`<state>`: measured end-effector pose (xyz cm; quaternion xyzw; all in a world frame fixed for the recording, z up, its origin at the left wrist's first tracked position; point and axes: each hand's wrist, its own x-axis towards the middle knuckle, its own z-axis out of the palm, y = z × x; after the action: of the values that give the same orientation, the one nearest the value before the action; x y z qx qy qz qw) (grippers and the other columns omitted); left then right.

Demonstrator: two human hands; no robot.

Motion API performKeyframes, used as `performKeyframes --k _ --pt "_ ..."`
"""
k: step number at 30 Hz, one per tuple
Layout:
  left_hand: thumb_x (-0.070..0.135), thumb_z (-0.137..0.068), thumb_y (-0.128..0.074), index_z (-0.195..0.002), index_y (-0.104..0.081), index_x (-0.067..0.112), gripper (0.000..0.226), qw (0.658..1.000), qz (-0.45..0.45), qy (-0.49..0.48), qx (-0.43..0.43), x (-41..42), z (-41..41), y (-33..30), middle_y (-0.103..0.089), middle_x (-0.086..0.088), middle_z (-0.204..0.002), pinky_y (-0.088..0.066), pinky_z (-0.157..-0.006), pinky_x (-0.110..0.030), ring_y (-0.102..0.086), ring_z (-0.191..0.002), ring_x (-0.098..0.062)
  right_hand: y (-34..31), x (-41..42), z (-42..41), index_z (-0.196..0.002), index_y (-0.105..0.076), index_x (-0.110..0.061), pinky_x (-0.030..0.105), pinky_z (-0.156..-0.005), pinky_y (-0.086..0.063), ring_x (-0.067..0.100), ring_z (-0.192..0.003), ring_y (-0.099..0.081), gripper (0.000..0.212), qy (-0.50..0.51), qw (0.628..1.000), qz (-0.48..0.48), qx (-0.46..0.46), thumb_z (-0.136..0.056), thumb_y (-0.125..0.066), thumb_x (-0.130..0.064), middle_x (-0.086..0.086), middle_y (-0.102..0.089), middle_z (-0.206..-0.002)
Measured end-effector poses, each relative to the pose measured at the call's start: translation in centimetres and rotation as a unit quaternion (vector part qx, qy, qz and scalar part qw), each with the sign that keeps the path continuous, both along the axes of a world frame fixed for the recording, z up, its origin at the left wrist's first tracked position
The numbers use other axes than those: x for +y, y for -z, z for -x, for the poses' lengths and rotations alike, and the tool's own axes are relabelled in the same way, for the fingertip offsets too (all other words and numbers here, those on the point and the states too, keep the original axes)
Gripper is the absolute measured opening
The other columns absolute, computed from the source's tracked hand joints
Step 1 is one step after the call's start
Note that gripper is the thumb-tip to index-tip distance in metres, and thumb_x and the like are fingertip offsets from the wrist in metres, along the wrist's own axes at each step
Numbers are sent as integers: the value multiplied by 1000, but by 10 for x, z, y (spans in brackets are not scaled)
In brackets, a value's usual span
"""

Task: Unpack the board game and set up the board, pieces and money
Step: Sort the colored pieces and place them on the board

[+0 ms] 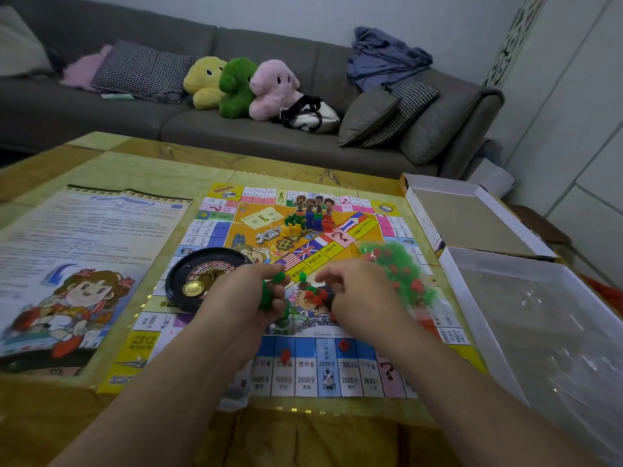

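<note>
Your bench (118, 160), with its yellow-green patterned top, carries everything. The game board (337, 375) lies unfolded and flat in front of you, and the large printed sheet (84, 237) with the cartoon girl lies just beside it on the left. To the right sit the two halves of the open box: the far tray (472, 220) with a grey cardboard floor, and the nearer tray (539, 315) lined with clear plastic.

On the board's left part rests the black roulette wheel (202, 281) with a gold hub, partly covered by your left wrist. A clear bag of green and red houses (401, 267) lies on the board just beyond your right hand. Near the far middle of the board stand four character pawns (315, 205), with small heaps of green, yellow, blue and red pieces at their feet.

Your left hand (249, 298) is clenched round a bunch of green pieces (269, 291). Your right hand (357, 294) hovers with fingers curled over a small cluster of red pieces (315, 296) on the board; whether it actually pinches one, you cannot tell. Two loose red houses (344, 345) lie on the blue squares near the front edge.
</note>
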<state>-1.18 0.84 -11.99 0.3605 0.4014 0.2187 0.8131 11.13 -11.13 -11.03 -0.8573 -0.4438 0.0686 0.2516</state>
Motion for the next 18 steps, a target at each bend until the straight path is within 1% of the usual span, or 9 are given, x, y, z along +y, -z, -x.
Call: performKeyframes --k 3,6,8,12,14,16,18 --pt "4 -98 -60 -119 -62 -2 22 1000 13 1 -16 0 -4 -1 -63 -14 -92 -44 -40 -18 -51 -52 -10 1 20 -3 -107 -82 -30 31 -78 -58 13 -93 -65 33 -10 999 48 1 -94 -66 -5 -4 -72 -104" --pt "4 -98 -59 -118 -63 -3 21 1000 12 4 -18 2 -6 0 -63 -13 -90 -44 -41 -18 -51 -53 -10 3 29 -8 -96 -84 -30 31 -72 -62 9 -83 -66 24 2 998 52 33 -93 -70 -10 -8 -73 -96" --pt "3 -98 -58 -118 -64 -3 21 1000 13 7 -15 4 -7 1 -62 -12 -91 -43 -41 -18 -50 -55 -10 7 30 -9 -95 -84 -29 33 -72 -65 8 -81 -67 23 6 998 47 36 -90 -72 -9 -8 -74 -92" --pt "3 -97 -58 -116 -65 -1 21 1000 9 11 -16 7 -9 3 -63 -12 -93 -39 -39 -18 -46 -53 -9 13 32 -9 -90 -82 -26 26 -69 -61 3 -77 -65 16 2 999 45 20 -93 -73 -13 -10 -73 -84" --pt "3 -97 -59 -115 -65 0 20 1000 6 11 -12 7 -10 5 -63 -11 -91 -39 -39 -18 -46 -50 -9 14 34 -9 -85 -79 -24 31 -71 -62 6 -76 -66 18 11 999 48 14 -94 -71 -12 -9 -71 -81" --pt "3 -96 -59 -115 -65 0 20 1000 6 7 -11 8 -10 6 -63 -11 -91 -39 -39 -19 -45 -49 -8 16 38 -11 -83 -75 -25 38 -71 -64 11 -77 -67 22 41 998 38 3 -92 -68 -7 -7 -70 -82" --pt "4 -97 -57 -115 -66 0 21 1000 5 2 -9 9 -10 6 -61 -11 -91 -38 -39 -19 -45 -49 -9 16 42 -13 -90 -72 -27 41 -69 -62 15 -77 -66 25 62 998 15 -4 -89 -63 -4 -6 -68 -86"
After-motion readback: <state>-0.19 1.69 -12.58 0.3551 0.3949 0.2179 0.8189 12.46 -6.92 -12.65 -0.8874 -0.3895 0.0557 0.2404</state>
